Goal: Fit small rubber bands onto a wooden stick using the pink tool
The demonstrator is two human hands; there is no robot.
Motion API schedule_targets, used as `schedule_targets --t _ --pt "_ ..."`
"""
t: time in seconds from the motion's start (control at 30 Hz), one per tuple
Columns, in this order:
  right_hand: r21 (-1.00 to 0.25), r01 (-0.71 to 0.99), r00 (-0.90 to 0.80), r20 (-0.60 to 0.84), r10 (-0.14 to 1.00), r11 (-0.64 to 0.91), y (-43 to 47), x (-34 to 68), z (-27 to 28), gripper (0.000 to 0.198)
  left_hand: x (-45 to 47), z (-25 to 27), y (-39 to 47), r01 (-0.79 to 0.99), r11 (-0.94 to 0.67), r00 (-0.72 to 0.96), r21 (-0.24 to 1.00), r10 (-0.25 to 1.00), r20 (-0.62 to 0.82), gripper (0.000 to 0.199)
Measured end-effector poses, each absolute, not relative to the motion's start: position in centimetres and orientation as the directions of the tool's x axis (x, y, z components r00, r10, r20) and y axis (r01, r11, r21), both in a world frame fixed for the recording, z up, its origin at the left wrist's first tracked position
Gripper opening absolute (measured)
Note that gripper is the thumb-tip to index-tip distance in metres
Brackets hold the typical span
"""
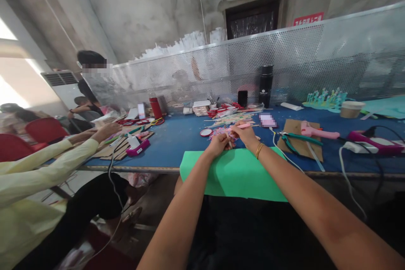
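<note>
My left hand (pixel 217 145) is closed in a pinch on a thin pale stick (pixel 229 140) near the table's front edge. Close beside it, my right hand (pixel 249 137) is closed around a slim pink pen-like tool (pixel 243 126), its tip pointing at the left hand. A pink and purple frilly bundle (pixel 218 131) lies just beyond and under my fingers; its exact form is partly hidden. A green foam-like sheet (pixel 243 175) drapes over the table edge beneath my wrists. Just left of the bundle sits a small round red-rimmed lid (pixel 206 133).
Thin wooden sticks (pixel 232 119) lie beyond my hands. To the right are green-handled pliers (pixel 300 138), a pink glue gun (pixel 319 130) on cardboard, and a purple power strip (pixel 376 142) with cables. A black bottle (pixel 266 86) stands behind. A co-worker's arms (pixel 95 135) reach in at left.
</note>
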State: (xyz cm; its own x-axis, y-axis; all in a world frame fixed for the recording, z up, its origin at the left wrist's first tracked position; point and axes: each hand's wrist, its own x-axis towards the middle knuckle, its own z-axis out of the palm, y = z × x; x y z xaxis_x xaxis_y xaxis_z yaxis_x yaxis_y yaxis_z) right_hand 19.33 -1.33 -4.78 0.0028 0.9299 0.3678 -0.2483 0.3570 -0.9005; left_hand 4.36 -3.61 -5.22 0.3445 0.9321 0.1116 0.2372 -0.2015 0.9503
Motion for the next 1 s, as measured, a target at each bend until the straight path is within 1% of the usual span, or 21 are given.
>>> schedule_targets --t 0.17,0.27,0.33,0.43,0.5,0.67,0.87,1.0 --pt "-0.892 -0.244 0.091 0.371 0.924 0.382 -1.31 19.30 -4.71 0.029 4.32 -5.05 -3.67 0.242 -0.203 0.341 0.949 0.933 0.113 0.034" --pt "-0.898 -0.242 0.035 0.371 0.928 0.369 -1.62 19.27 -4.42 0.028 4.34 -5.00 -3.69 0.245 -0.209 0.354 0.947 0.928 0.113 0.033" --pt "-0.902 -0.229 0.029 0.370 0.929 0.366 -1.71 19.29 -4.31 0.028 4.35 -5.06 -3.65 0.239 -0.206 0.351 0.949 0.929 0.114 0.032" --pt "-0.899 -0.223 0.114 0.359 0.926 0.376 -1.55 19.44 -4.38 0.027 4.37 -5.24 -3.55 0.230 -0.185 0.331 0.955 0.938 0.102 0.030" --pt "-0.894 -0.230 0.136 0.362 0.922 0.384 -1.40 19.49 -4.52 0.026 4.36 -5.32 -3.50 0.233 -0.178 0.328 0.956 0.940 0.095 0.030" --pt "-0.900 -0.237 0.001 0.376 0.927 0.366 -1.37 19.36 -4.70 0.030 4.34 -5.30 -3.51 0.231 -0.186 0.337 0.955 0.936 0.101 0.028" --pt "-0.890 -0.265 0.111 0.355 0.928 0.371 -1.50 19.47 -4.47 0.030 4.40 -5.37 -3.46 0.216 -0.184 0.325 0.959 0.940 0.107 0.027" --pt "-0.903 -0.251 0.004 0.360 0.933 0.350 -1.66 19.41 -4.41 0.032 4.39 -5.32 -3.46 0.226 -0.202 0.339 0.953 0.933 0.118 0.027"
